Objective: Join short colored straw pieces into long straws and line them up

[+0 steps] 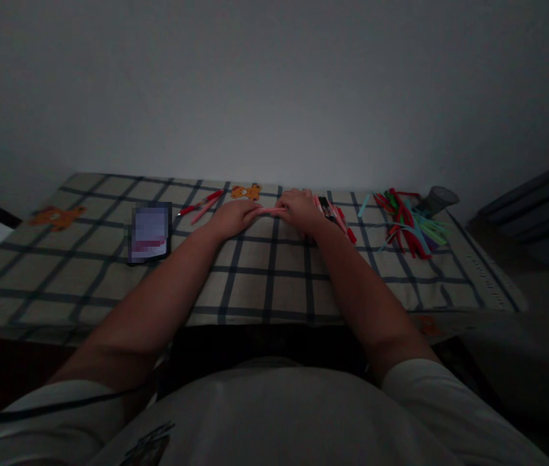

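Observation:
Both my arms reach forward over a table with a checked cloth (274, 278). My left hand (232, 217) and my right hand (301, 210) lie near the far edge, and a thin pink strip (270, 211) spans between them. Each hand's fingers are closed on one end of that strip. Right of my right hand lie several pens and pink strips (335, 217). The room is dim and the fingertips are hard to make out.
A heap of red, green and blue strips (408, 226) lies at the far right, by a grey round container (436, 199). A blurred-out dark card or phone (149, 233) rests left of centre. Red and pink sticks (201, 206) lie beyond it. Bear pictures (246, 191) decorate the cloth.

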Tool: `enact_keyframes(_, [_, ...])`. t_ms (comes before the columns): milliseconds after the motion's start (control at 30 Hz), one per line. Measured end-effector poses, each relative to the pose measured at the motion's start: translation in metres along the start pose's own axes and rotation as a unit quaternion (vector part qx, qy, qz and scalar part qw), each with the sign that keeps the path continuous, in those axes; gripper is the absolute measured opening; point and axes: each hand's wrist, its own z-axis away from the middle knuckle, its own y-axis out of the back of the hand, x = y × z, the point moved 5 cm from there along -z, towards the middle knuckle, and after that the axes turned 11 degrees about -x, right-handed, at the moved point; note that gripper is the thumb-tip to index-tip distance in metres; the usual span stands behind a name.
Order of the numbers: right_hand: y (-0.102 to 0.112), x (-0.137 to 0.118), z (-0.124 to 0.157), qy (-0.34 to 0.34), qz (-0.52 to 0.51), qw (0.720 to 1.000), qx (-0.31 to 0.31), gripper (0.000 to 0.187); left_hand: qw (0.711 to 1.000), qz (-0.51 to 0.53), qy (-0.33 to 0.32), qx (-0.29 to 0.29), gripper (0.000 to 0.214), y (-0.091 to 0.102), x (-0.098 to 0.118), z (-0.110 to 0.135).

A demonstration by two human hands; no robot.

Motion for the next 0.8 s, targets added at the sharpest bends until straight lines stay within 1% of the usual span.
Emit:
enact_keyframes(100, [0.0010, 0.0002, 0.0023, -0.001, 0.009, 1.000, 0.007, 0.034, 1.000, 0.013, -0.004, 0.008, 0.063, 0.0028, 0.0036, 0.0006])
enact_keyframes(200, [0.0005, 0.0011, 0.0030, 0.003, 0.017, 1.000, 0.012, 0.045, 0.999, 0.023, -0.001, 0.022, 0.066, 0.0052, 0.0052, 0.0010])
enact_keyframes(300, [-0.0019, 0.0018, 0.0015, 0.012, 0.029, 1.000, 0.004, 0.055, 0.999, 0.023, -0.001, 0.041, 0.065, 0.0069, 0.0053, 0.0016])
enact_keyframes(367, [-0.0036, 0.0018, 0.0000, 0.018, 0.041, 0.999, -0.004, 0.056, 0.999, 0.024, -0.006, 0.039, 0.064, 0.0065, 0.0052, 0.0015])
enact_keyframes(500, [-0.0041, 0.0015, -0.0009, 0.011, 0.044, 0.999, -0.010, 0.055, 1.000, 0.013, -0.016, 0.010, 0.064, 0.0031, 0.0043, -0.0003])
enact_keyframes(600, [-0.0029, -0.0006, 0.0006, 0.004, 0.040, 0.999, -0.003, 0.054, 1.000, 0.001, -0.016, 0.003, 0.064, 0.0002, 0.0016, -0.0019])
enact_keyframes(667, [-0.0025, -0.0024, 0.0016, 0.001, 0.046, 0.999, 0.003, 0.048, 1.000, 0.000, -0.015, 0.004, 0.064, -0.0011, -0.0002, -0.0026])
enact_keyframes(800, [-0.0030, -0.0045, 0.0018, -0.001, 0.051, 0.999, 0.014, 0.028, 1.000, 0.015, -0.024, 0.009, 0.064, -0.0002, 0.0006, -0.0016])
